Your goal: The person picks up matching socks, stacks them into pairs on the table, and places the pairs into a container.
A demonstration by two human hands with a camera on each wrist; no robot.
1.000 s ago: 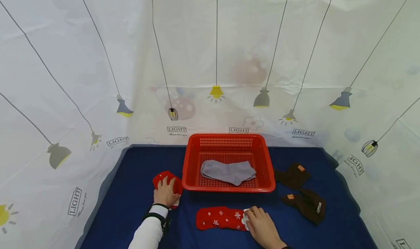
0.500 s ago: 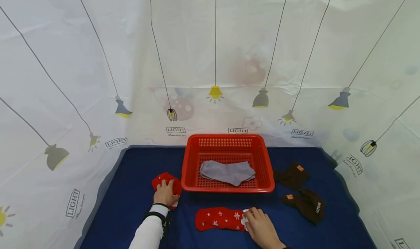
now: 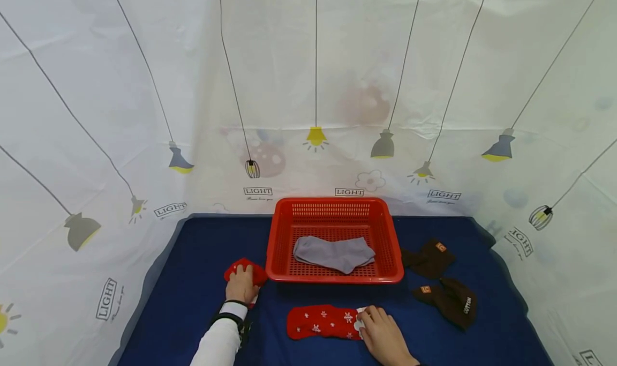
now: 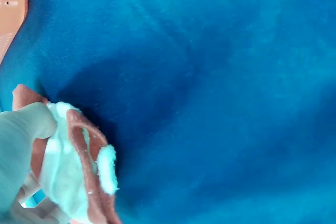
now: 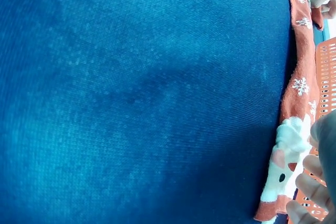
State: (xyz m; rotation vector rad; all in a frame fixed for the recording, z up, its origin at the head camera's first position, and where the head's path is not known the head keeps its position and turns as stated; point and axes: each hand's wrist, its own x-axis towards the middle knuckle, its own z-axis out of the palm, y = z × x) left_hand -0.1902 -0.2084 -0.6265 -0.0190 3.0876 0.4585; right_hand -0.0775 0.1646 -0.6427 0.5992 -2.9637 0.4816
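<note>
Left of the basket, my left hand [image 3: 242, 285] grips a red sock [image 3: 257, 276], bunched under the fingers. In the left wrist view, the thumb and fingers pinch that sock's cuff [image 4: 63, 166], its white lining and folded red edge showing. A second red sock [image 3: 323, 322] with white snowflakes lies flat in front of the basket. My right hand [image 3: 385, 335] rests at its white cuff end, fingers loosely bent on top. The right wrist view shows a white animal face [image 5: 286, 171] on this sock, with the right fingers [image 5: 312, 187] beside it.
A red plastic basket [image 3: 335, 278] stands at the back centre with grey socks [image 3: 335, 252] inside. Two brown socks [image 3: 430, 259] lie on the dark blue cloth [image 3: 193, 301] to its right. A white printed sheet [image 3: 289, 87] walls the table's back and sides.
My left fingers have drawn in on the red sock, which is now more bunched and slightly lifted at its near end. The right hand and the flat sock stay put.
</note>
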